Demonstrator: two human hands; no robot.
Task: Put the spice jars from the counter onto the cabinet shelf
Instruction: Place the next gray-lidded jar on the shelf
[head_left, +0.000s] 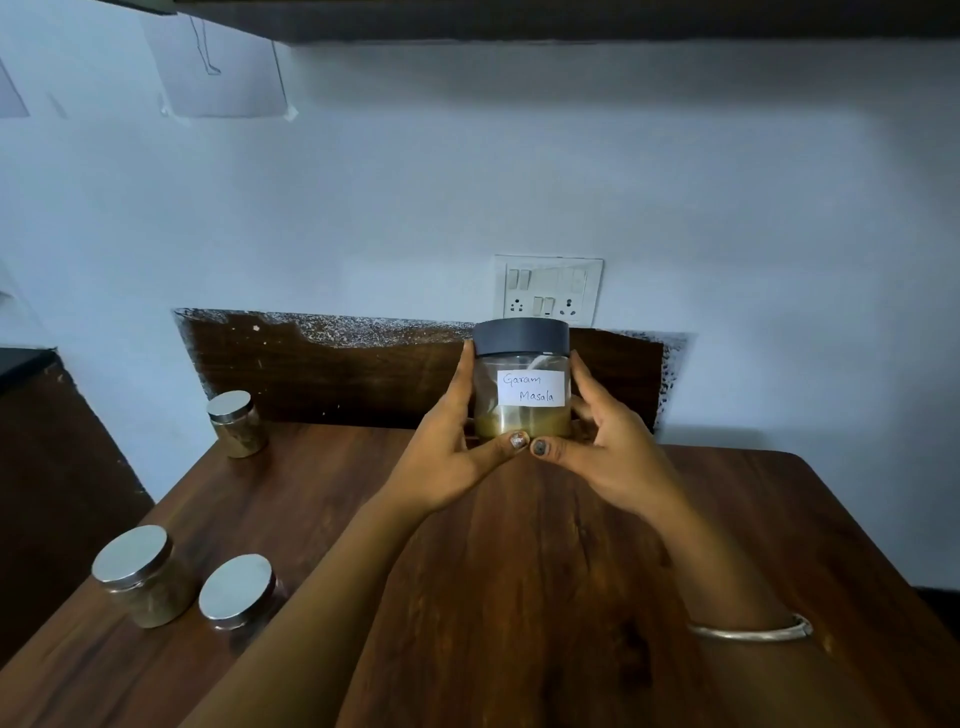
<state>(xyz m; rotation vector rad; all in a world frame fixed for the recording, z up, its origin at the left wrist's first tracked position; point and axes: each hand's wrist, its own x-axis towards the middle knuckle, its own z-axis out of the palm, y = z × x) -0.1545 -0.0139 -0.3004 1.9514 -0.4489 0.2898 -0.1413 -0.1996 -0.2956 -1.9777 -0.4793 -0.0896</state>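
Note:
A clear glass jar (521, 364) with a dark grey lid and a white label reading "Garam Masala" is held upright above the back of the wooden counter (545, 561). My left hand (457, 452) cups its left side and my right hand (608, 452) its right side, thumbs meeting under its base. Greenish-brown powder fills its bottom. Three more spice jars with silver lids stand on the counter's left: one (236, 423) near the back, two (143, 574) (239, 592) close to the front. The dark underside of a cabinet (571, 21) runs along the top edge.
A white switch and socket plate (548, 288) sits on the wall right behind the held jar. A dark wooden backsplash (332, 374) lines the counter's rear. Papers (223, 73) are taped to the wall at upper left. A lower dark surface (47, 467) lies left of the counter.

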